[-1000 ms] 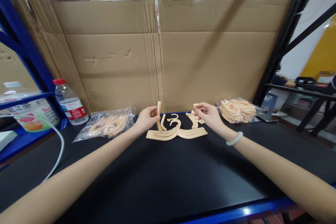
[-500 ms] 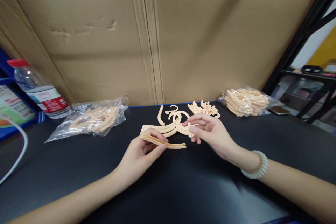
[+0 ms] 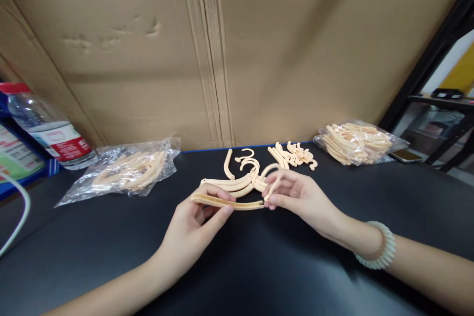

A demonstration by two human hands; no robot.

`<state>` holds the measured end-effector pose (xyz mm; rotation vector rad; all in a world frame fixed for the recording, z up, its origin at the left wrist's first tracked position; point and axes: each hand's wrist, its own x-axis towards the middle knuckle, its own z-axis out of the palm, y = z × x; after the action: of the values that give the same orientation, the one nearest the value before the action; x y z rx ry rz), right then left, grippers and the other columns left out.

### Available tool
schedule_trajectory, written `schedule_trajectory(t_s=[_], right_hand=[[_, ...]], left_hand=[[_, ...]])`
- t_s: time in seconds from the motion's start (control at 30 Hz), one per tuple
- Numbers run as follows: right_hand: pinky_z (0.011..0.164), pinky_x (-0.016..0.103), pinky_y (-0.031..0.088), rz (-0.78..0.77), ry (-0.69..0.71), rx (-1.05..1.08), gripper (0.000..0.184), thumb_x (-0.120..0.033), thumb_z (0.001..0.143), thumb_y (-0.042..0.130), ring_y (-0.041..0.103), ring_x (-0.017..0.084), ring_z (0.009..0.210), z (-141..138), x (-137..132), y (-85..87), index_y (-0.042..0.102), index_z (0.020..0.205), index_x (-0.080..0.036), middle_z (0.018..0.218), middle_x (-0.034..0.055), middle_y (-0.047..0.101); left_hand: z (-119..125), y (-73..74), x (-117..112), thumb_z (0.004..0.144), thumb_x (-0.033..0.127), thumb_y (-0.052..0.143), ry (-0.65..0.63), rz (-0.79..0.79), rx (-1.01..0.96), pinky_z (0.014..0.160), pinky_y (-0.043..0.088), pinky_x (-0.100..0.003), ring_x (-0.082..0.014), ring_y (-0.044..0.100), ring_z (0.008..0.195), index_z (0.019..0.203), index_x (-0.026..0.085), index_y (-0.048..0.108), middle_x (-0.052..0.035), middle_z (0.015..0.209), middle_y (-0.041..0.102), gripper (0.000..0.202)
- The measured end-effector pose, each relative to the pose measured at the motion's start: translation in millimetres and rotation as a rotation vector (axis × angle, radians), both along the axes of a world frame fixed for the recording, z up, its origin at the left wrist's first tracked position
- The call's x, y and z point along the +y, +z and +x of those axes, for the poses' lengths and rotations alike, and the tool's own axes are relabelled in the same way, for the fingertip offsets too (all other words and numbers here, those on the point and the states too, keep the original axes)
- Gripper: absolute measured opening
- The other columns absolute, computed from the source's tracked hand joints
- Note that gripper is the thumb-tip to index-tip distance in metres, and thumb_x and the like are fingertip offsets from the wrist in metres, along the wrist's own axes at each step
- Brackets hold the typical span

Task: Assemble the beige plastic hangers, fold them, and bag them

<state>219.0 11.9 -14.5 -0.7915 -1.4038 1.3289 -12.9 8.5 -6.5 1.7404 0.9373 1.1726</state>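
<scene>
My left hand (image 3: 202, 219) is closed on a beige hanger arm (image 3: 246, 205), a long, slightly curved piece with a groove, held level above the table. A curved beige hanger hook (image 3: 274, 185) is pinched in my right hand (image 3: 301, 195), its lower end at the right end of the arm, touching or very close. Just behind lie more hanger arms (image 3: 222, 184), with hooks (image 3: 250, 164) at their meeting point, partly hidden by my hands. A single arm (image 3: 228, 165) and a loose hook (image 3: 246, 152) lie farther back.
Several small beige pieces (image 3: 296, 154) are heaped at the back. Clear bags of beige parts stand left (image 3: 135, 170) and right (image 3: 355, 143), a phone (image 3: 406, 156) beside the right one. A red-capped bottle (image 3: 55, 133) leans far left. Cardboard (image 3: 148, 59) walls the black table's (image 3: 237, 266) back.
My right hand has brought up a hook from the pieces on the table to the right end of the hanger arm. My left hand keeps its hold on the arm.
</scene>
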Motion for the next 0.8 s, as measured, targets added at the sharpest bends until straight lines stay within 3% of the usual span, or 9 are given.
schedule_trajectory(t_s=[0.13,0.4,0.6,0.8], right_hand=[[0.071,0.03,0.056,0.0,-0.012,-0.038,0.014,-0.025,0.073,0.08,0.065,0.013,0.068,0.3,0.7,-1.9,0.07,0.078,-0.017,0.078,0.0021,0.069],[0.087,0.031,0.055,-0.16,0.133,-0.018,0.019,-0.033,0.083,0.073,0.066,0.018,0.099,1.2,-3.3,-1.2,0.069,0.092,-0.016,0.107,0.0082,0.069],[0.085,0.035,0.056,-0.236,0.189,-0.01,0.028,-0.04,0.083,0.073,0.071,0.02,0.091,1.8,-4.1,2.6,0.063,0.091,-0.015,0.099,0.0087,0.071],[0.08,0.03,0.057,-0.206,0.192,-0.056,0.028,-0.039,0.082,0.073,0.071,0.017,0.085,0.2,-4.4,4.6,0.061,0.085,-0.013,0.097,0.0093,0.071]], left_hand=[[-0.1,1.6,-4.6,0.086,0.02,0.062,-0.005,0.07,0.027,0.079,0.055,-0.025,-0.0154,0.065,0.089,0.086,0.02,0.061,-0.0015,0.09,0.064,0.001],[-2.7,0.6,-7.9,0.088,0.014,0.06,-0.005,0.256,0.109,0.079,0.052,-0.022,-0.0132,0.064,0.089,0.09,0.023,0.06,0.0011,0.089,0.065,0.009],[-2.3,1.3,-8.5,0.086,0.011,0.061,0.005,0.346,0.159,0.078,0.052,-0.023,-0.0135,0.066,0.087,0.089,0.022,0.061,0.0014,0.088,0.067,0.012],[-2.4,2.7,-10.6,0.085,0.008,0.063,-0.003,0.42,0.204,0.074,0.052,-0.022,-0.0129,0.067,0.082,0.087,0.021,0.061,0.0014,0.086,0.07,0.013]])
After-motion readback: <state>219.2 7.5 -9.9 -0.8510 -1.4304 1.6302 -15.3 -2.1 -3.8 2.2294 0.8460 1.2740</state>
